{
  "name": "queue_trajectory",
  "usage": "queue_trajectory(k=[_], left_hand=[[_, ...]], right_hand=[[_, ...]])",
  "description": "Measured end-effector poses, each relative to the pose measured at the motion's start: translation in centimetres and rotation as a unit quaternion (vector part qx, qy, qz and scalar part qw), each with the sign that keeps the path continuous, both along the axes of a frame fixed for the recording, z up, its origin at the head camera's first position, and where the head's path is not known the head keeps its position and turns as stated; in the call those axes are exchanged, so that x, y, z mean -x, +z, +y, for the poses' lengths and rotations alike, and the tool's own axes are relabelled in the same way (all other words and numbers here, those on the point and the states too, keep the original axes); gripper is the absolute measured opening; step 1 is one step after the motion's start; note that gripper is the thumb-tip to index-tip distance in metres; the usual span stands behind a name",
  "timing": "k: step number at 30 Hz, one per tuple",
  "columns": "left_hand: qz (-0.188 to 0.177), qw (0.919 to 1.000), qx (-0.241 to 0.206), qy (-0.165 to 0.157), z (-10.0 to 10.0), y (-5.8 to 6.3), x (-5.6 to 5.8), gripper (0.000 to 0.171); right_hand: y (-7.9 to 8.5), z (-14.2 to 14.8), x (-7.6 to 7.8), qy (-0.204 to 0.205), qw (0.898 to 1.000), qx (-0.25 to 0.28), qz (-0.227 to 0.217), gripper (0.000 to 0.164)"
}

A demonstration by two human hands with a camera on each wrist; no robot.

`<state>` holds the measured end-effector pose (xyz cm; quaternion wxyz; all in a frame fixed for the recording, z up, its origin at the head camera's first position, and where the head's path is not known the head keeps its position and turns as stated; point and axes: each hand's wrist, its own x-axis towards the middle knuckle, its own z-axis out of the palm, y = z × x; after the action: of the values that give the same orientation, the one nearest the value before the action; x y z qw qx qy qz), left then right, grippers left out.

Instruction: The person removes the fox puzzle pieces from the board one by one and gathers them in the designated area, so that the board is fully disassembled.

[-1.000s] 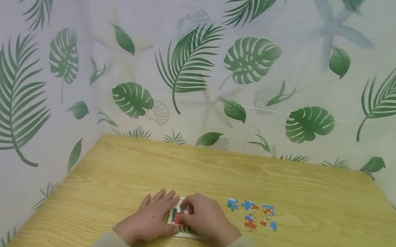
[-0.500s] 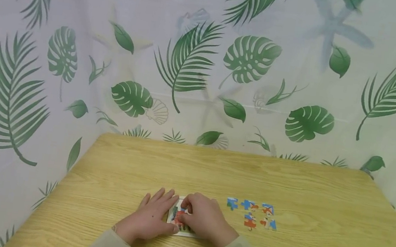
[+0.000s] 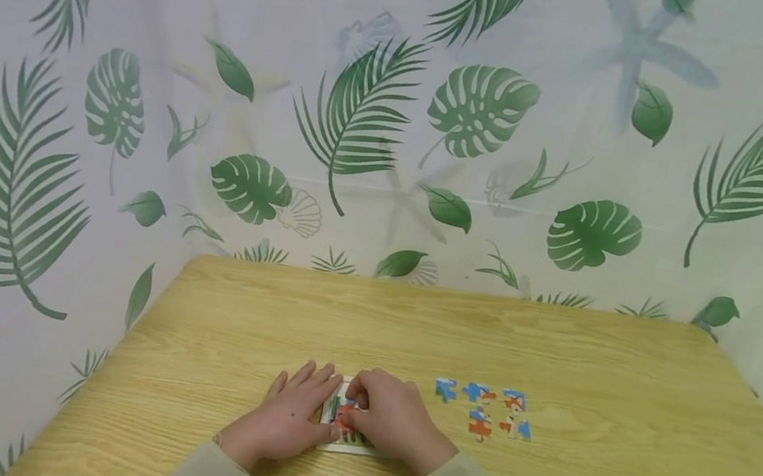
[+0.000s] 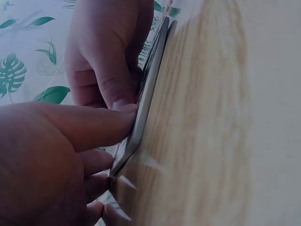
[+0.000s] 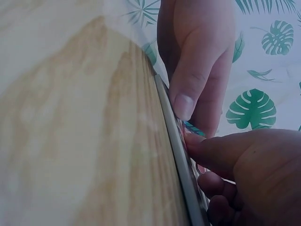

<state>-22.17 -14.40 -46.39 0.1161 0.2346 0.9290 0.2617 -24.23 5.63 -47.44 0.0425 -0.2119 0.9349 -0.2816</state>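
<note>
A small white-bordered jigsaw tray [image 3: 360, 452] lies near the front of the table, with part of a coloured picture inside. My left hand [image 3: 288, 423] rests along its left side, fingers straight, the thumb reaching over the lower left corner. Curled over the tray, my right hand [image 3: 394, 418] pinches a reddish puzzle piece [image 3: 346, 412] between thumb and fingers, low against the picture. This hand covers the tray's right part. In the left wrist view the left thumb [image 4: 106, 125] lies at the tray's edge [image 4: 146, 101]; the right wrist view shows both thumbs close together there.
To the right of the hands lie several loose puzzle pieces [image 3: 481, 425], blue, red and white, in two rough rows. The wooden table [image 3: 314, 310] ends at a leaf-printed cloth [image 3: 366, 244] behind and at the sides.
The left thumb has drawn back slightly over the tray's corner. The right hand keeps its place over the tray; the loose pieces lie as before. The head view has shifted a little.
</note>
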Motion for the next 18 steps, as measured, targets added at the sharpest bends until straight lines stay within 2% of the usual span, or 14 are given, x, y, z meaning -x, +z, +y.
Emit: queue_trajectory(k=[12,18], left_hand=[[-0.010,0.9999,-0.006,-0.001,0.00,0.17,-0.02,0.079],[-0.013,0.9999,-0.007,0.001,0.01,0.05,0.08,0.079]], right_hand=[[0.04,0.10,-0.19,-0.012,0.999,0.043,-0.011,0.012],[0.32,0.30,-0.40,-0.020,0.995,0.093,-0.039,0.009]])
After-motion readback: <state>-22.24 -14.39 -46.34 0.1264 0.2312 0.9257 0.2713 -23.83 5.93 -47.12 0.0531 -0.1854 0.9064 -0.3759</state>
